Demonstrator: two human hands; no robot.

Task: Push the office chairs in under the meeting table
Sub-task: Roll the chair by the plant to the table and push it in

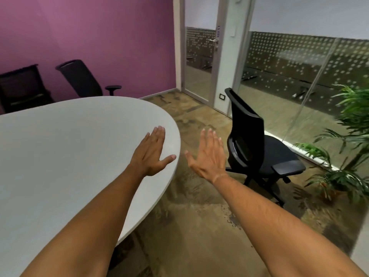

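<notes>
A white oval meeting table (65, 148) fills the left half of the view. A black office chair (251, 136) stands on the carpet to the right of the table's end, apart from it, its seat turned away towards the glass wall. Beyond the table's far edge a second black chair (81, 79) leans by the purple wall, and a third (22, 86) sits at the far left. My left hand (151, 153) hovers open over the table's right edge. My right hand (207, 154) is open in the air, just left of the near chair's backrest, not touching it.
A glass wall with a dotted film (303, 62) and a glass door (199, 56) close off the right side. A potted palm (347, 140) stands at the far right, close behind the near chair. Patterned carpet (189, 226) runs between table and chair.
</notes>
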